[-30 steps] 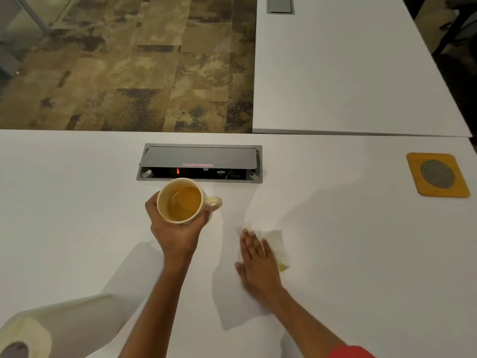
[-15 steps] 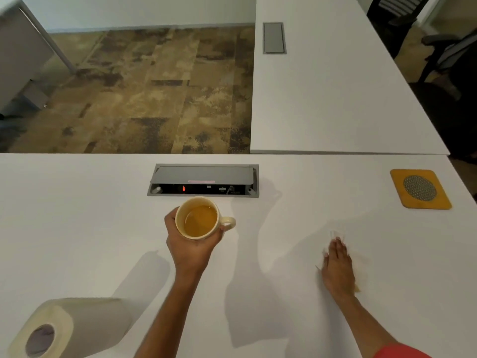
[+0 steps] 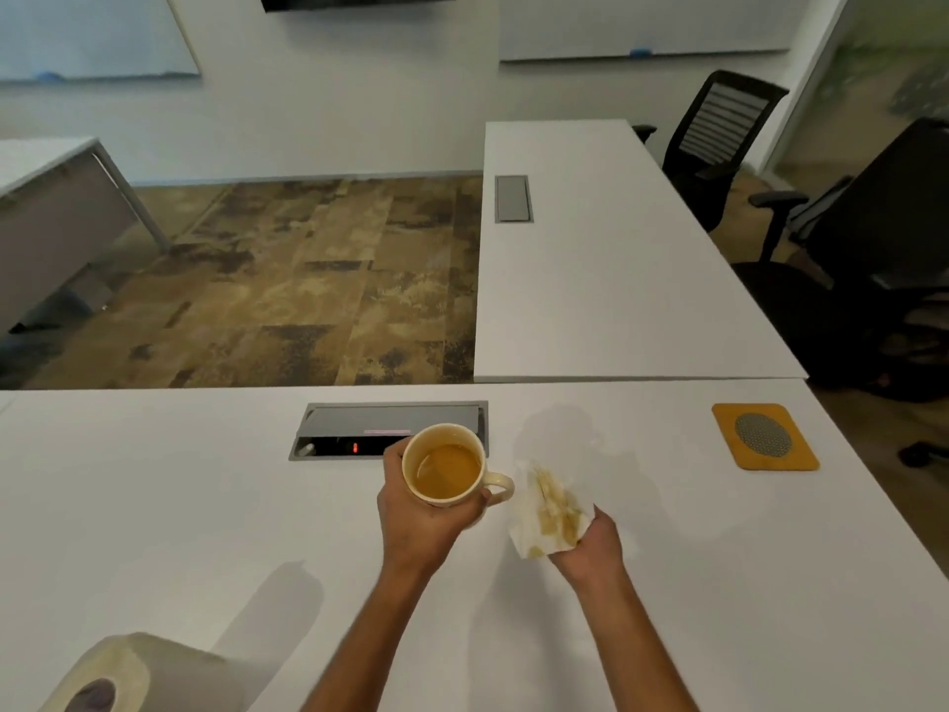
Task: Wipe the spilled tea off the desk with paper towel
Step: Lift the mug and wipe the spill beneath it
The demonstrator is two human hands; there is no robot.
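Setting: office meeting room. White desk (image 3: 154,506) with recessed power/cable box (image 3: 390,431) at 12 o'clock; second white desk (image 3: 606,280) butts against it at 1 o'clock, with its own flush cable hatch (image 3: 512,197). Black mesh office chairs (image 3: 719,136) at 2 o'clock. Wall whiteboards (image 3: 642,23) at 12–1 o'clock. Patterned brown carpet tiles (image 3: 308,280) at 11 o'clock.

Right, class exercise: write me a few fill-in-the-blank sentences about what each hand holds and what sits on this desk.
1. The left hand holds a mug of ____.
2. The right hand holds a stained paper ____, lifted off the desk.
3. The roll of paper towel lies at the desk's near ____ corner.
4. The orange coaster has ____ standing on it.

Missing words: tea; towel; left; nothing
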